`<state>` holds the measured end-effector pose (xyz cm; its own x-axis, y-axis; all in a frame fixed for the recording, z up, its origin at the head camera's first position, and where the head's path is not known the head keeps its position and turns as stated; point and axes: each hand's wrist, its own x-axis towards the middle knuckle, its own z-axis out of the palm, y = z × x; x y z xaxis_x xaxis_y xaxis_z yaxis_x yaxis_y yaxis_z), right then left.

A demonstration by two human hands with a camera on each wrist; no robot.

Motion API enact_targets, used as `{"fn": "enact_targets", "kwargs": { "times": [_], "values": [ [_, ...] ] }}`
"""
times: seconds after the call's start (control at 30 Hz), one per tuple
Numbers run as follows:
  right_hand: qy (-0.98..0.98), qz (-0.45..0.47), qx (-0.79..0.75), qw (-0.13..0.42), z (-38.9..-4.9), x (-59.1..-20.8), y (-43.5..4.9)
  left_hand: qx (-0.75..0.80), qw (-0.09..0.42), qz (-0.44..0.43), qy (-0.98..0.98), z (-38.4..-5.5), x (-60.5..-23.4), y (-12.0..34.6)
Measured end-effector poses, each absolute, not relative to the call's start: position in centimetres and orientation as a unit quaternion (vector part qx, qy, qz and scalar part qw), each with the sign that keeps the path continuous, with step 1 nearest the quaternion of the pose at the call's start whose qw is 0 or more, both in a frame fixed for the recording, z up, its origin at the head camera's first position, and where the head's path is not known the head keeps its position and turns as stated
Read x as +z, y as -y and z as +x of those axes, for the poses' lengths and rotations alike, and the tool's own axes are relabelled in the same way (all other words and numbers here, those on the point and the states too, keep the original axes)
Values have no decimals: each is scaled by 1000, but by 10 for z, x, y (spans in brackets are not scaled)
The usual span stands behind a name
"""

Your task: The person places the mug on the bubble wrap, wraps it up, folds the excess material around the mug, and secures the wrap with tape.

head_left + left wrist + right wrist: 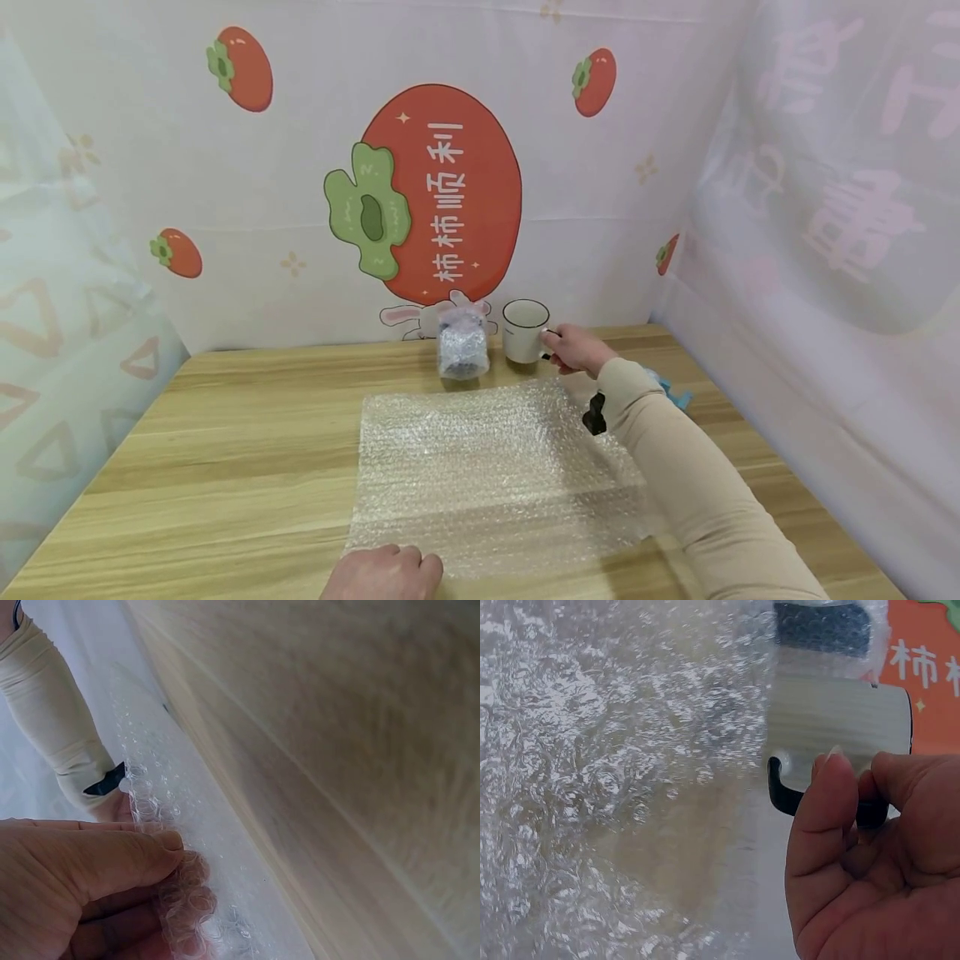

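A white mug (pixel 522 343) with a dark rim and a black handle (pixel 784 796) stands upright at the back of the table. My right hand (pixel 576 348) grips that handle, thumb and fingers closed around it in the right wrist view. Across the middle of the table lies a flat sheet of bubble wrap (pixel 480 475). At its near edge is my left hand (pixel 386 573); the left wrist view shows the thumb and fingers (pixel 112 862) pinching the sheet's edge.
Left of the mug stands an object wrapped in bubble wrap (pixel 462 346). A blue item (pixel 678 397) lies at the right, partly hidden behind the right sleeve (pixel 705 483). Printed cloth walls (pixel 600 183) enclose the wooden table (pixel 225 450) at the back and both sides.
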<state>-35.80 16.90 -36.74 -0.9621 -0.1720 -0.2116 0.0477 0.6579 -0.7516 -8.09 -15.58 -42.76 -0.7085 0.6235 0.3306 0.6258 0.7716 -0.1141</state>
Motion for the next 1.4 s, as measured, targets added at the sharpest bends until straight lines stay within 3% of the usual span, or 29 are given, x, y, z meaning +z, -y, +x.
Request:
{"fn": "enact_targets", "kwargs": {
  "times": [0.67, 0.87, 1.1, 1.4],
  "values": [
    [-902, -54, -421, 86, -294, -331, -174, 10, 163, -336, 928, -80, -422, 154],
    [-897, -63, -427, 101, -264, -328, -170, 0, 136, -335, 932, -81, -419, 153],
    [-882, -89, -444, 130, -229, -334, -159, 5, 155, -343, 927, -81, -418, 154],
    [-889, -94, -425, 141, -198, -353, -143, -2, 121, -335, 934, -80, -417, 153]
  ]
}}
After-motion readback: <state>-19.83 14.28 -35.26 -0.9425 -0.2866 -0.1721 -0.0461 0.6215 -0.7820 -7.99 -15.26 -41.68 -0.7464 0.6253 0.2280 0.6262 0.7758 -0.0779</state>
